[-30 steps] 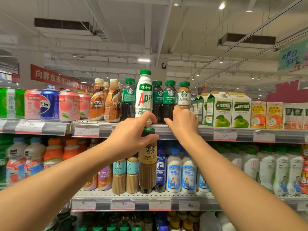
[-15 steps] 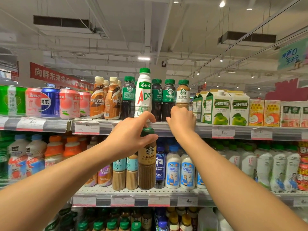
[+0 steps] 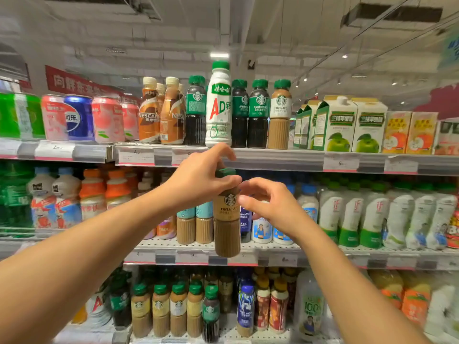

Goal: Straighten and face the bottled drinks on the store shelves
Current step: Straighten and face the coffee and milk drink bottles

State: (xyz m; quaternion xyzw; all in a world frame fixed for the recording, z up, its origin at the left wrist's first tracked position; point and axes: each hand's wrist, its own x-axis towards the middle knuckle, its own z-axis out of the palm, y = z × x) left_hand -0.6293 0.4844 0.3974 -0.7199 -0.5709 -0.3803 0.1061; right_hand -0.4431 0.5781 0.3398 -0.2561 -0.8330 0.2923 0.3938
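Since a second ago the right hand (image 3: 274,207) has come down off the top shelf (image 3: 285,158) and now sits beside the cheese latte bottle (image 3: 226,219), at its three o'clock, fingers loosely curled and holding nothing, thumb tip just beside the label. Left hand (image 3: 198,181) still grips the bottle by its neck, fingers curled round under the green cap (image 3: 224,173), the bottle upright and hanging in front of the middle shelf (image 3: 198,256), its base level with the price strip. Behind it, at nine o'clock, stand two tan coffee bottles (image 3: 195,225); at three o'clock, white milk drink bottles (image 3: 262,229) partly hidden by the right hand. Farther up, at twelve o'clock, the top shelf carries a tall white AD bottle (image 3: 219,108) among dark Starbucks bottles (image 3: 258,115), with a caffe latte bottle (image 3: 280,115) at the row's right end. Nescafe bottles (image 3: 149,112) and cans (image 3: 79,117) stand toward ten o'clock, green apple cartons (image 3: 335,125) toward two o'clock.
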